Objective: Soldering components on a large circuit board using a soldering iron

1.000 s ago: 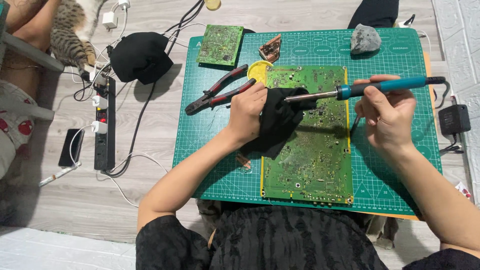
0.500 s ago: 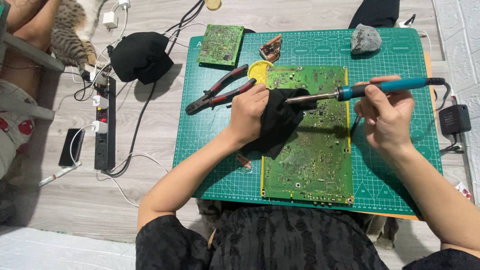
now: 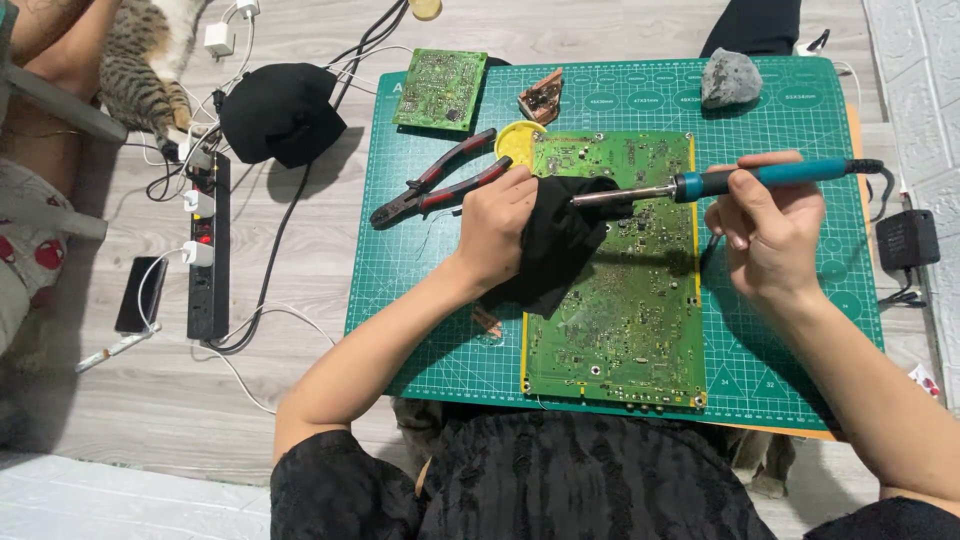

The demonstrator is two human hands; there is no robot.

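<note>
From my remote seat, the soldering iron (image 3: 720, 180) is what I watch first: its metal tip lies level over the upper part of the large green circuit board (image 3: 620, 280), pointing left and meeting the black cloth (image 3: 555, 245) bunched there. The right hand (image 3: 765, 225) has its fingers wrapped around the blue handle, a firm pen-like hold. The left hand (image 3: 495, 225) is closed on the cloth, pressing it down on the board's left edge, fingertips tucked into the fabric.

My main worry is heat. The tip seems to rest on or just above the cloth, so I judge that lingering there could scorch the fabric or burn the left fingers, which sit close to the hot end. A slip could also drag the tip across the small components on the board and lift something unintended.

The iron's cord (image 3: 885, 175) runs off the right side of the green cutting mat (image 3: 800, 330) toward a black adapter (image 3: 908, 240); a snag there could jerk the handle. The red-handled pliers (image 3: 440, 190) lie just beside the left wrist and could be knocked. On the floor to the left, a cat (image 3: 150, 60) rests near the power strip (image 3: 205, 250) and loose cables, which could be tugged.
</note>
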